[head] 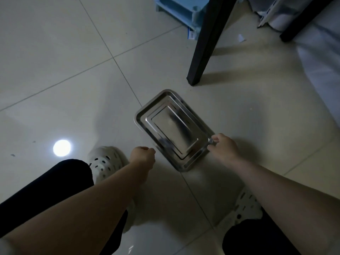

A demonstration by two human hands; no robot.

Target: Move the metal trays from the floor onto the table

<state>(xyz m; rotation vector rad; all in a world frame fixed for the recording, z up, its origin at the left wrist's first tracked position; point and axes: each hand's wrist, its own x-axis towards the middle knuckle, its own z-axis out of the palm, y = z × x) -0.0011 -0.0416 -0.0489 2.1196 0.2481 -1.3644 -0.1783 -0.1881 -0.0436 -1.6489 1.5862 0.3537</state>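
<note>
The left hand (pixel 142 156) hangs with fingers curled, holding nothing, just short of the metal trays (pixel 172 129); the right hand (pixel 223 147) pinches their near corner; the nested trays lie on the floor (pixel 64 61), beyond the fingertips; farther off stands a black table leg (pixel 202 57).

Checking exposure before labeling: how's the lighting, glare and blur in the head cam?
Head view: dim overall, with one blown-out lamp reflection on the glossy floor tiles; the metal trays show dark mirror streaks and a smeared near-left edge, probably motion blur; the table leg casts soft shadows; wide-angle bending toward the frame edges; the right hand pinches the tray corner, the left hand is curled beside it.
</note>
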